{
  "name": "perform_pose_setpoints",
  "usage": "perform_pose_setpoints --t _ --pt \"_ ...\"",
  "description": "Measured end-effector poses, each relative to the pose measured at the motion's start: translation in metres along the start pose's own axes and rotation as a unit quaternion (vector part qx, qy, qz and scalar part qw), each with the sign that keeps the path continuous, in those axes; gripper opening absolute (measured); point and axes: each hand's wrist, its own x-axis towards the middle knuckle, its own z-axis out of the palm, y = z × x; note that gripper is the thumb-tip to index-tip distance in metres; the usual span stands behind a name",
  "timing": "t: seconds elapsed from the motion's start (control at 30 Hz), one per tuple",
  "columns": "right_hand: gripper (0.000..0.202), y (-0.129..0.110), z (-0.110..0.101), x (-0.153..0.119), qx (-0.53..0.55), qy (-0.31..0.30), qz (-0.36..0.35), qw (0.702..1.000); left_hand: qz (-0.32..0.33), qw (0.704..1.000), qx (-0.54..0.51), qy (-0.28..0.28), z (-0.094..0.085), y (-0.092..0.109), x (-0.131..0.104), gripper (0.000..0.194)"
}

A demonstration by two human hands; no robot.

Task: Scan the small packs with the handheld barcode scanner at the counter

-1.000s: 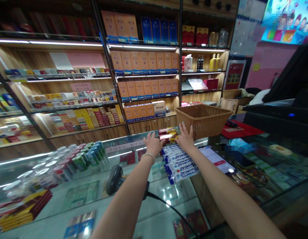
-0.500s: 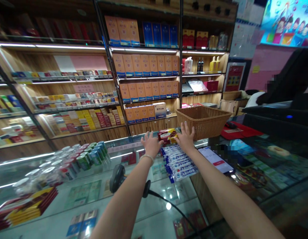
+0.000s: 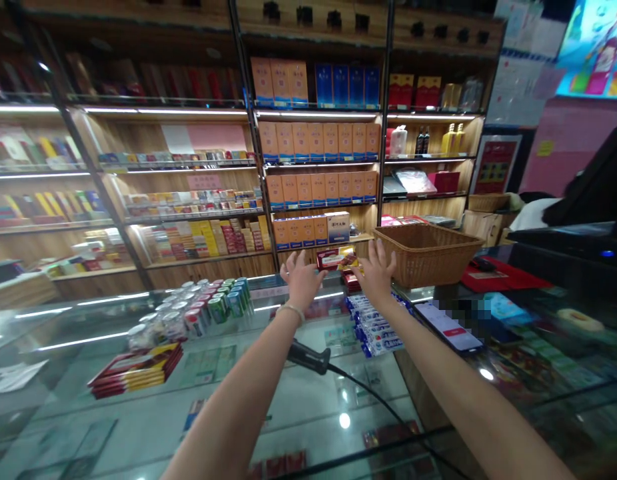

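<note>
A flat red-and-yellow chocolate bar (image 3: pixel 335 259), with brown squares pictured on its wrapper, is held up between my hands. My left hand (image 3: pixel 302 281) grips its left end with the thumb low, the other fingers raised and spread. My right hand (image 3: pixel 376 277) has its thumb at the right end, fingers likewise raised. Just below lie more red packs (image 3: pixel 351 281), partly hidden by my right hand. Toward me from these, blue-and-white wrapped sticks (image 3: pixel 373 327) lie in a row on the glass counter (image 3: pixel 298 427).
A wicker basket (image 3: pixel 428 257) stands right of my right hand, a phone (image 3: pixel 448 327) nearer me. A corded scanner (image 3: pixel 308 357) lies partly behind my left forearm. Leftward are several cans (image 3: pixel 208 303) and a stack of red-and-yellow bars (image 3: pixel 138 369). Stocked shelves (image 3: pixel 318 160) rise behind.
The chocolate bar has come up off the packs beneath it, a hand at each end. My view has turned left, so the counter and shelves appear shifted right.
</note>
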Motion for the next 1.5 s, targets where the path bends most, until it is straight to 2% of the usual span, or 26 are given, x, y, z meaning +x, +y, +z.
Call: perform_pose_setpoints --t 0.33,0.63,0.83,1.03,1.2,1.37,1.5 --pt "0.031 -0.083 -0.026 -0.007 0.033 0.007 -0.010 0.999 -0.020 0.999 -0.010 0.040 -0.056 -0.065 -0.026 0.032" --pt "0.032 -0.149 -0.021 -0.035 0.057 0.017 -0.018 0.998 -0.050 0.997 -0.003 0.059 -0.080 -0.129 -0.060 0.031" --pt "0.033 -0.166 -0.011 -0.050 0.079 0.018 -0.030 0.996 -0.055 0.997 -0.015 0.059 -0.077 -0.152 -0.075 0.030" --pt "0.034 -0.167 -0.002 -0.069 0.093 0.005 -0.026 0.995 -0.059 0.997 -0.021 0.049 -0.061 -0.160 -0.091 0.031" --pt "0.030 -0.166 0.000 -0.077 0.115 0.005 -0.023 0.993 -0.064 0.997 -0.030 0.041 -0.056 -0.162 -0.100 0.027" --pt "0.029 -0.168 0.003 -0.080 0.182 0.001 0.016 0.983 -0.048 0.991 -0.065 0.105 -0.051 -0.164 -0.106 0.020" --pt "0.030 -0.169 0.001 -0.080 0.254 -0.016 0.085 0.963 -0.037 0.987 -0.075 0.134 -0.050 -0.163 -0.110 0.015"
